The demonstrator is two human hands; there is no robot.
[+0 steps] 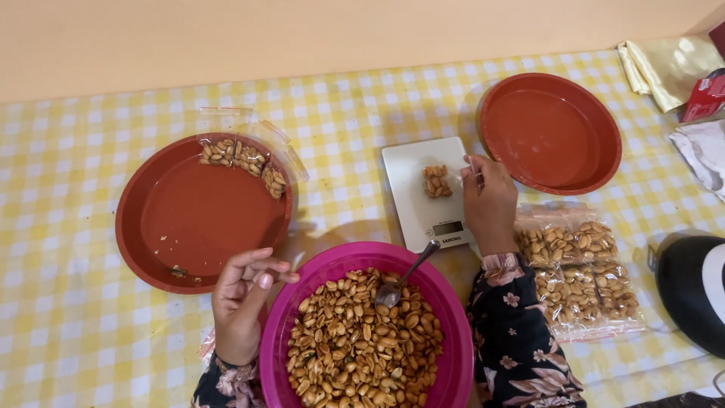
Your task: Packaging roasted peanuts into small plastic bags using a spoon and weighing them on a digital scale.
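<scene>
A magenta bowl (341,264) full of roasted peanuts sits in front of me, with a metal spoon (404,278) resting in it. My left hand (243,298) hovers at the bowl's left rim, fingers loosely curled and holding nothing. My right hand (489,202) pinches the edge of a small clear bag of peanuts (438,181) lying on a white kitchen scale (424,215).
A red plate (174,227) at left carries three small peanut bags (242,159) on its far rim. Another red plate (551,132) stands at back right. Several filled bags (581,272) lie right of my arm. A dark rounded object (691,291) and gold wrappers (668,68) sit at the right edge.
</scene>
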